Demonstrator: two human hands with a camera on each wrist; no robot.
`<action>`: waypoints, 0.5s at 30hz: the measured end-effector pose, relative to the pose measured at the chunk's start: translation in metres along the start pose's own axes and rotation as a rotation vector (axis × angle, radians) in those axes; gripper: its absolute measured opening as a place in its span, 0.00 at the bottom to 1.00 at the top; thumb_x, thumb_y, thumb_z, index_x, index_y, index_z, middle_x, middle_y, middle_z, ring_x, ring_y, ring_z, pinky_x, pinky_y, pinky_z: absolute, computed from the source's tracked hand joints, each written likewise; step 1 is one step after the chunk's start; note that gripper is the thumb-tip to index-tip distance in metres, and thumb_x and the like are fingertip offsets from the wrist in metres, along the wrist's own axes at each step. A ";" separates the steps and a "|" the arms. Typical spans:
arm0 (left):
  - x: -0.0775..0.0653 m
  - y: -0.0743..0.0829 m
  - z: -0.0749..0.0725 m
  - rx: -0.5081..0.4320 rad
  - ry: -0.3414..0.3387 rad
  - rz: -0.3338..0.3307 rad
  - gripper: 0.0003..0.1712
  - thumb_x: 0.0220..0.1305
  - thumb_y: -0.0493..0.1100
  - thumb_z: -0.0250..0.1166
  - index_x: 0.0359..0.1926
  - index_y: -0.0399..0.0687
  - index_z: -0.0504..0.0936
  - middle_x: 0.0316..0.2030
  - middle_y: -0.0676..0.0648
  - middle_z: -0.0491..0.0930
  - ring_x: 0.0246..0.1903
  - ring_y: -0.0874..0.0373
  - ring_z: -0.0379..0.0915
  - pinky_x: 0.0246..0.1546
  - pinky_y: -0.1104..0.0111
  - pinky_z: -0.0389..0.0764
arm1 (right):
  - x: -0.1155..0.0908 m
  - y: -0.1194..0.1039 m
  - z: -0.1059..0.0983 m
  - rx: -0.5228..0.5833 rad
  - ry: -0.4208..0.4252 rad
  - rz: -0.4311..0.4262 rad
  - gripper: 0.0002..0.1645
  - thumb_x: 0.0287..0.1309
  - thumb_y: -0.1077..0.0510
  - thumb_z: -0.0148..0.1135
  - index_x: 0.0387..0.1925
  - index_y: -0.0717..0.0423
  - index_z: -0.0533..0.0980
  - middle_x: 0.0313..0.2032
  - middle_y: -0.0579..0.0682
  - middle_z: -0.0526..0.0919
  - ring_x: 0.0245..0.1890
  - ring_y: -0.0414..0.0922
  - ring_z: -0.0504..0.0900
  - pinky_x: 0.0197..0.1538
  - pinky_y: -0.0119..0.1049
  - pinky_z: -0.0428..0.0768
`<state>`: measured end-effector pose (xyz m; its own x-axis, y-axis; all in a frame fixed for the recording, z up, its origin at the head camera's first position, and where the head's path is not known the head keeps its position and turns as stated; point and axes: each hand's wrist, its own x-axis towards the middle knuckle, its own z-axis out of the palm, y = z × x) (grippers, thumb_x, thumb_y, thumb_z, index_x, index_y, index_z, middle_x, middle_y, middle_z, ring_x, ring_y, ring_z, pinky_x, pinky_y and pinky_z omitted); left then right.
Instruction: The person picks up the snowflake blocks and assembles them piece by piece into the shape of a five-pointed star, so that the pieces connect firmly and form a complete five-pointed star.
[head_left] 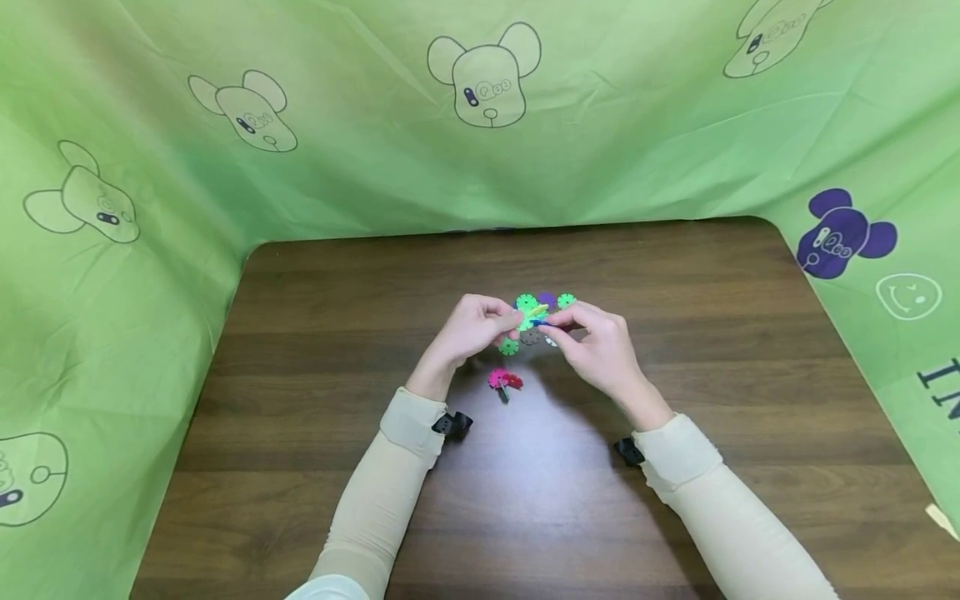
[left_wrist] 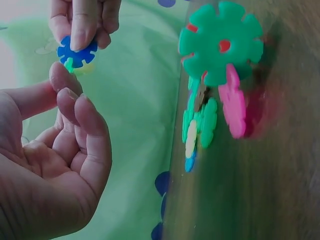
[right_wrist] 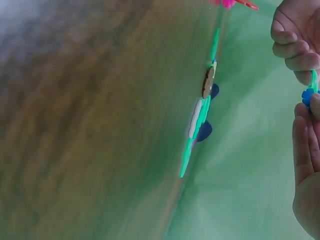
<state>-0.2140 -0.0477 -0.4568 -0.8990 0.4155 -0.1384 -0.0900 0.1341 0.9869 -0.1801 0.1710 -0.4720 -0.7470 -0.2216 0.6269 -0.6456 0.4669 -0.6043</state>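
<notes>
My left hand (head_left: 476, 325) pinches a green notched plastic disc (left_wrist: 69, 65) between thumb and fingertips; much of the disc is hidden. Opposite it, my right hand (head_left: 600, 343) pinches a blue notched disc (left_wrist: 76, 52) between thumb and fingers. The blue disc meets the green one at the edge, and a yellow disc (head_left: 539, 309) shows beside them. All of these are held above the table. Nearer to me lies a small joined cluster with a pink disc (head_left: 497, 378), a red disc (head_left: 513, 381) and a green disc (left_wrist: 212, 60).
Under and behind the hands, several loose discs lie on the brown wooden table (head_left: 315, 500), among them a green disc (head_left: 508, 346), a grey-brown disc (head_left: 531, 337) and a purple disc (head_left: 547, 298). A green printed curtain (head_left: 360, 167) surrounds the table's back and sides.
</notes>
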 end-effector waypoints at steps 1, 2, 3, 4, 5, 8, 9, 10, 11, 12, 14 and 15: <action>0.000 0.000 0.001 -0.006 0.005 -0.001 0.10 0.72 0.35 0.65 0.37 0.29 0.86 0.21 0.50 0.83 0.24 0.51 0.75 0.30 0.68 0.80 | 0.000 0.000 0.000 -0.002 0.003 -0.007 0.12 0.47 0.72 0.80 0.31 0.59 0.85 0.29 0.45 0.87 0.28 0.41 0.83 0.36 0.25 0.81; 0.001 0.000 0.002 -0.012 0.011 -0.003 0.10 0.71 0.34 0.65 0.37 0.28 0.86 0.21 0.50 0.82 0.24 0.50 0.76 0.29 0.69 0.80 | 0.000 0.000 0.000 -0.004 0.007 -0.014 0.12 0.47 0.73 0.80 0.30 0.59 0.85 0.29 0.46 0.87 0.28 0.42 0.83 0.35 0.25 0.81; 0.001 -0.001 0.003 -0.020 0.018 -0.005 0.09 0.71 0.34 0.66 0.36 0.28 0.86 0.20 0.50 0.82 0.24 0.50 0.76 0.29 0.70 0.80 | 0.000 -0.001 -0.001 -0.006 0.010 -0.022 0.12 0.47 0.73 0.80 0.30 0.59 0.85 0.29 0.46 0.87 0.28 0.41 0.83 0.35 0.24 0.80; 0.001 -0.001 0.004 -0.028 0.023 -0.009 0.09 0.71 0.34 0.66 0.36 0.28 0.86 0.20 0.50 0.82 0.24 0.49 0.76 0.28 0.70 0.80 | 0.000 -0.001 -0.001 -0.006 0.010 -0.030 0.12 0.46 0.73 0.80 0.30 0.59 0.85 0.29 0.46 0.87 0.27 0.42 0.83 0.34 0.24 0.80; 0.002 -0.002 0.005 -0.033 0.028 -0.014 0.09 0.71 0.34 0.66 0.36 0.28 0.85 0.20 0.50 0.82 0.24 0.50 0.76 0.28 0.70 0.80 | 0.000 -0.001 -0.001 -0.013 0.010 -0.040 0.12 0.46 0.73 0.81 0.30 0.59 0.85 0.29 0.46 0.87 0.27 0.41 0.82 0.34 0.24 0.79; 0.002 -0.002 0.008 -0.041 0.037 -0.026 0.09 0.71 0.34 0.66 0.36 0.28 0.85 0.19 0.51 0.82 0.23 0.53 0.75 0.29 0.68 0.80 | 0.000 -0.001 -0.001 -0.034 0.007 -0.071 0.13 0.45 0.74 0.81 0.30 0.59 0.85 0.28 0.46 0.87 0.26 0.41 0.81 0.33 0.24 0.79; 0.002 -0.002 0.009 -0.040 0.038 -0.028 0.09 0.71 0.34 0.66 0.36 0.28 0.85 0.19 0.51 0.82 0.23 0.54 0.75 0.29 0.68 0.80 | 0.000 -0.001 -0.001 -0.039 0.007 -0.079 0.13 0.45 0.74 0.81 0.30 0.59 0.85 0.28 0.46 0.86 0.26 0.40 0.81 0.33 0.24 0.79; 0.002 -0.002 0.009 -0.036 0.038 -0.028 0.09 0.71 0.34 0.66 0.36 0.28 0.85 0.19 0.51 0.82 0.23 0.53 0.75 0.30 0.67 0.80 | 0.000 -0.001 -0.001 -0.043 0.007 -0.085 0.13 0.45 0.74 0.81 0.30 0.59 0.85 0.28 0.46 0.86 0.26 0.40 0.81 0.32 0.24 0.79; 0.002 -0.001 0.010 -0.033 0.038 -0.028 0.09 0.71 0.34 0.66 0.36 0.28 0.86 0.20 0.51 0.82 0.23 0.51 0.76 0.30 0.67 0.80 | 0.000 -0.001 -0.001 -0.047 0.006 -0.086 0.13 0.45 0.73 0.81 0.30 0.59 0.85 0.28 0.46 0.86 0.26 0.40 0.81 0.32 0.24 0.79; 0.001 -0.001 0.009 -0.030 0.039 -0.028 0.09 0.71 0.34 0.66 0.37 0.29 0.86 0.20 0.51 0.82 0.24 0.49 0.76 0.30 0.67 0.80 | 0.000 -0.001 -0.002 -0.045 0.004 -0.083 0.13 0.46 0.73 0.81 0.30 0.59 0.85 0.28 0.46 0.86 0.26 0.40 0.81 0.32 0.24 0.79; 0.001 0.000 0.008 -0.025 0.037 -0.030 0.09 0.71 0.35 0.66 0.37 0.29 0.86 0.21 0.50 0.83 0.27 0.41 0.78 0.31 0.67 0.81 | 0.001 -0.001 -0.002 -0.037 -0.007 -0.073 0.13 0.46 0.73 0.81 0.31 0.58 0.85 0.29 0.46 0.86 0.27 0.39 0.81 0.33 0.23 0.79; 0.000 -0.001 0.007 -0.019 0.037 -0.031 0.09 0.71 0.35 0.66 0.37 0.30 0.86 0.21 0.49 0.83 0.29 0.38 0.78 0.31 0.67 0.81 | 0.001 -0.001 -0.002 -0.029 -0.016 -0.065 0.13 0.46 0.72 0.81 0.31 0.58 0.85 0.29 0.46 0.86 0.28 0.39 0.81 0.33 0.23 0.79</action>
<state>-0.2111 -0.0413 -0.4579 -0.9107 0.3781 -0.1666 -0.1262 0.1294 0.9835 -0.1798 0.1719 -0.4692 -0.7061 -0.2663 0.6561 -0.6884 0.4751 -0.5480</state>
